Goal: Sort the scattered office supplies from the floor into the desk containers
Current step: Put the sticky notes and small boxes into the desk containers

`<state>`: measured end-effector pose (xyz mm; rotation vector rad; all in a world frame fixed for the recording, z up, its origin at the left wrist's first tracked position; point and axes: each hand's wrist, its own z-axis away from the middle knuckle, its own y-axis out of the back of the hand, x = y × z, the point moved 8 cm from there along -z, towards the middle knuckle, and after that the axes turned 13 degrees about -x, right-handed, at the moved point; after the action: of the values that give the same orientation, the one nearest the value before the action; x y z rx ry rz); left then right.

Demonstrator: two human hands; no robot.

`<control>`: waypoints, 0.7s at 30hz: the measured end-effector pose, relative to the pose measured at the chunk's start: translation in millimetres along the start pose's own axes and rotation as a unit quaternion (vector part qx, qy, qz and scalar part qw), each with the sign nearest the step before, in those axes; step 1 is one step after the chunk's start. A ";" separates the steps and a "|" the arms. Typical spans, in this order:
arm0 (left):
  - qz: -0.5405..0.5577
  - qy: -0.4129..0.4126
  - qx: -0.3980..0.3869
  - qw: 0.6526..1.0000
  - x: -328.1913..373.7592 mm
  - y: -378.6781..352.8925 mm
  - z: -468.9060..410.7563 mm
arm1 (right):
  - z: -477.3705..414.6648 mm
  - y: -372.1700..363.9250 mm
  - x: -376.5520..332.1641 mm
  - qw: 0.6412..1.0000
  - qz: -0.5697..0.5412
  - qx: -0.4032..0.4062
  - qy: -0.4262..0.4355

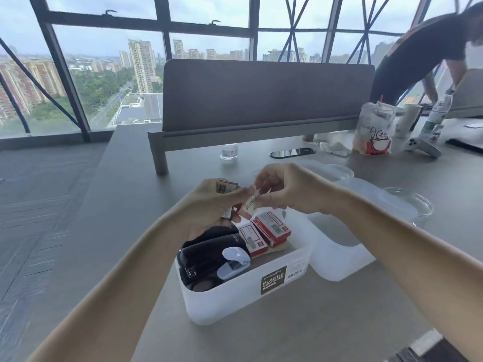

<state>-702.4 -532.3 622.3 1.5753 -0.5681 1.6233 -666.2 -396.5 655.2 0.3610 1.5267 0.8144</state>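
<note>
A white plastic container [243, 299] stands on the grey desk. In it lie a black stapler [206, 254], a small white-and-lilac hole punch [234, 262] and several red-and-white staple boxes [271, 227]. Above the container's far end my left hand [209, 202] grips several small staple boxes [226, 185]. My right hand [282, 189] pinches one of these small boxes [249, 206] at its end, right next to the left hand's fingers.
A second white container [337, 259] and a clear glass dish [415, 202] sit to the right. Further back are a small jar [230, 151], a phone [292, 152], a printed snack bag [375, 131] and a grey divider screen [261, 100]. Another person leans over the desk at far right.
</note>
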 end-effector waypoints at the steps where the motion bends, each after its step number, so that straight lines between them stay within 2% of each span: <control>1: -0.032 0.000 0.013 0.999 3.1 0.2 0.1 | 2.7 4.5 0.9 1.000 0.015 0.011 -0.009; 4: -0.125 -0.010 0.022 0.992 16.0 -4.2 -3.4 | 12.2 22.3 0.7 0.992 0.110 0.055 -0.023; 6: -0.159 -0.015 -0.028 0.987 21.4 -17.9 -8.0 | 18.7 29.2 2.0 0.984 0.159 0.071 -0.033; 7: -0.212 -0.014 -0.057 0.975 22.4 -27.3 -10.8 | 21.6 30.1 3.5 0.981 0.175 0.073 -0.038; 8: -0.294 -0.010 -0.080 0.953 20.7 -35.4 -14.1 | 24.2 29.8 5.0 0.978 0.188 0.074 -0.042; 10: -0.472 -0.012 -0.108 0.875 15.3 -48.3 -21.7 | 28.8 28.4 8.4 0.974 0.209 0.074 -0.050; 11: -0.529 -0.016 -0.119 0.840 11.6 -53.0 -24.6 | 31.1 28.5 10.6 0.972 0.215 0.076 -0.055; 12: -0.560 -0.020 -0.126 0.819 8.9 -56.2 -26.9 | 33.3 29.6 12.6 0.971 0.218 0.080 -0.058; 16: -0.562 -0.014 -0.108 0.820 -1.4 -50.0 -33.1 | 40.8 34.9 15.9 0.968 0.224 0.095 -0.059; 21: -0.618 0.013 -0.082 0.781 -7.1 -54.5 -33.6 | 43.4 31.0 18.1 0.969 0.230 0.073 -0.054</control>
<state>-681.1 -475.7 600.1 1.2705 0.3524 0.5366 -634.7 -351.0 665.4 0.8767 1.4217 1.0236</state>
